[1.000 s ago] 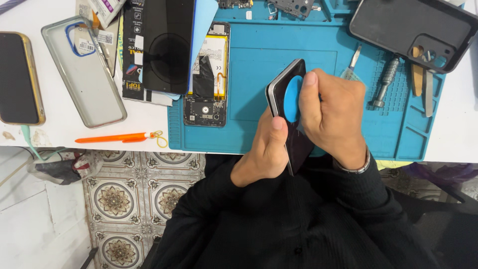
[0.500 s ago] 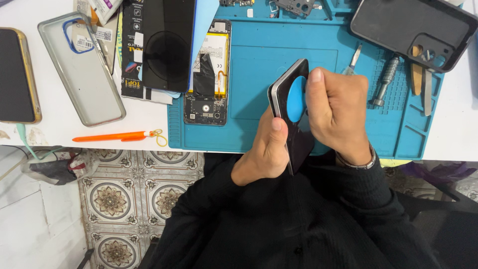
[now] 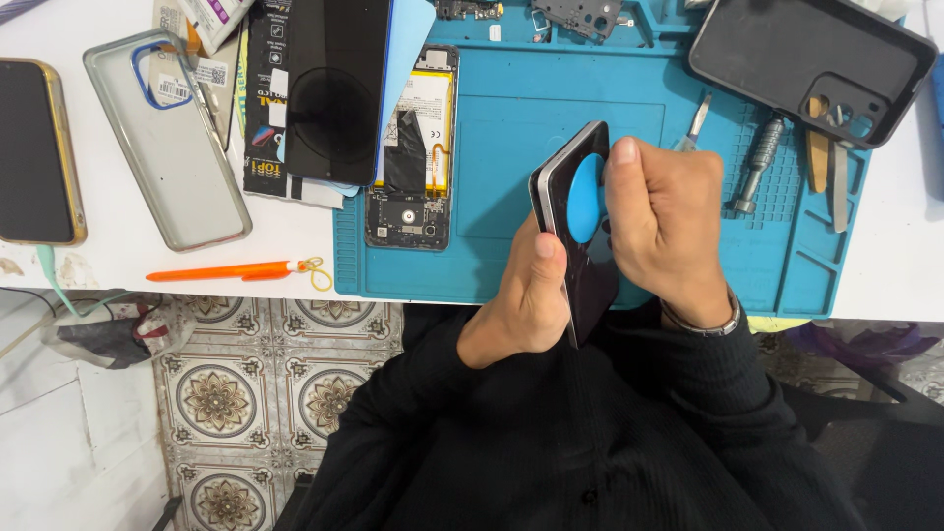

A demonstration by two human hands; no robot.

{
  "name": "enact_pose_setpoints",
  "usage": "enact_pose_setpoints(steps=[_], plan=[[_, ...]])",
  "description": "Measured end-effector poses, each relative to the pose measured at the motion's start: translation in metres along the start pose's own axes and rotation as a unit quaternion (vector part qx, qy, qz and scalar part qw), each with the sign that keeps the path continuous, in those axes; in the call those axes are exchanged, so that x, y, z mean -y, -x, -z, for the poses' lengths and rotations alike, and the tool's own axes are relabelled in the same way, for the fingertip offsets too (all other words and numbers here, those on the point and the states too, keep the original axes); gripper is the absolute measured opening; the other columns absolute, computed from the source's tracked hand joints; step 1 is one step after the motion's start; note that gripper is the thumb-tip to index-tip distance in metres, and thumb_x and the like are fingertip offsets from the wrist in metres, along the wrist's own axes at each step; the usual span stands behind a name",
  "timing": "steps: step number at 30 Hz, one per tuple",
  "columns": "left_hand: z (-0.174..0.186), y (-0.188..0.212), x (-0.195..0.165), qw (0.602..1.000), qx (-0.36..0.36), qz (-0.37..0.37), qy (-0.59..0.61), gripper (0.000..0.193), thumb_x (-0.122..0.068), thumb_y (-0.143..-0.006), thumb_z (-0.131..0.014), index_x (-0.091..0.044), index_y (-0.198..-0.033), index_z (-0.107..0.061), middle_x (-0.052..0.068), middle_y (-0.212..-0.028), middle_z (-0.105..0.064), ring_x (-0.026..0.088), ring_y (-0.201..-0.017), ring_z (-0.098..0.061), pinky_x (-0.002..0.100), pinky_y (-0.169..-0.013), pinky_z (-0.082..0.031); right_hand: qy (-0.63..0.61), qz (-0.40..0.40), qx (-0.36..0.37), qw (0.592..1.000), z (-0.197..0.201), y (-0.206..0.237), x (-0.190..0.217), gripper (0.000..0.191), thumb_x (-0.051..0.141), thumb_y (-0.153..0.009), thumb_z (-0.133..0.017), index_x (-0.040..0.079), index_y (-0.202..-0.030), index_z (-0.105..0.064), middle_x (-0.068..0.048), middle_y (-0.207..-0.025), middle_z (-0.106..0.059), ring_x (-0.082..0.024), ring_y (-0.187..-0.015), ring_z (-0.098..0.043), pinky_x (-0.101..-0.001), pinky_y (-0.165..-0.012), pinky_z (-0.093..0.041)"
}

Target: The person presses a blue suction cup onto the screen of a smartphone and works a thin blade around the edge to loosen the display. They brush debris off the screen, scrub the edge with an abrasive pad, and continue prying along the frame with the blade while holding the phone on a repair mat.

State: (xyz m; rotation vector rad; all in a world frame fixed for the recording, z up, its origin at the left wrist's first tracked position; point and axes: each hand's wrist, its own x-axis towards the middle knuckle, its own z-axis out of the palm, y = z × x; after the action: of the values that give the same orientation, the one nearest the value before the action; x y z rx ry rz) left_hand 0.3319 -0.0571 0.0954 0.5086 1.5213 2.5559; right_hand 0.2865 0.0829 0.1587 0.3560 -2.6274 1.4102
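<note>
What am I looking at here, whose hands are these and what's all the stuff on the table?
This is one picture from a camera worn on a person's head, looking down at their own two bare hands; there is no machine. The left hand grips a dark phone on edge. The right hand holds a blue suction cup stuck to its flat side. Below lies a teal repair mat on a white table. On the mat rest an opened phone with its battery showing, a screwdriver and a black phone case. To the left lie a clear case, another phone and an orange pen.
</note>
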Motion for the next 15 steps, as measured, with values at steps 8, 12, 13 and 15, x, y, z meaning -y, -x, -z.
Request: enact_pose_setpoints(steps=[8,12,13,15], plan=[[-0.001,0.006,0.007,1.0,-0.012,0.014,0.008,0.074,-0.059,-0.118,-0.029,0.005,-0.154,-0.039,0.011,-0.137,-0.056,0.018,-0.123,-0.056,0.03,-0.109,-0.045,-0.013,-0.008,-0.001,1.0,0.002,0.001,0.005,0.043,0.019,-0.112,-0.055,0.001,-0.073,-0.05,-0.003,-0.058,-0.045,-0.01,-0.046,-0.039,-0.03,-0.047,-0.028],[-0.006,0.007,0.009,0.986,-0.023,0.049,0.158,0.073,-0.055,-0.114,-0.038,0.006,-0.154,-0.037,0.011,-0.136,-0.053,0.017,-0.12,-0.053,0.031,-0.106,-0.043,-0.013,0.009,0.015,1.0,0.01,0.003,0.013,0.037,0.024,-0.097,-0.071,0.0,-0.076,-0.053,-0.004,-0.066,-0.055,-0.01,-0.054,-0.045,-0.028,-0.05,-0.033],[-0.008,0.006,0.009,0.975,-0.03,0.066,0.208,0.074,-0.055,-0.111,-0.04,0.005,-0.154,-0.036,0.011,-0.138,-0.052,0.017,-0.122,-0.053,0.032,-0.108,-0.043,-0.023,0.014,0.026,0.999,0.015,0.005,0.015,0.036,0.025,-0.094,-0.074,0.0,-0.079,-0.054,-0.004,-0.07,-0.058,-0.01,-0.056,-0.046,-0.0266,-0.051,-0.036],[-0.012,0.004,0.009,0.944,-0.063,0.122,0.301,0.083,-0.059,-0.096,-0.043,0.002,-0.151,-0.032,0.011,-0.146,-0.05,0.018,-0.134,-0.054,0.035,-0.119,-0.044,-0.096,-0.02,0.048,0.994,0.032,0.011,0.017,0.024,0.022,-0.095,-0.066,0.002,-0.087,-0.057,-0.002,-0.075,-0.061,-0.007,-0.064,-0.059,-0.0233,-0.056,-0.046]])
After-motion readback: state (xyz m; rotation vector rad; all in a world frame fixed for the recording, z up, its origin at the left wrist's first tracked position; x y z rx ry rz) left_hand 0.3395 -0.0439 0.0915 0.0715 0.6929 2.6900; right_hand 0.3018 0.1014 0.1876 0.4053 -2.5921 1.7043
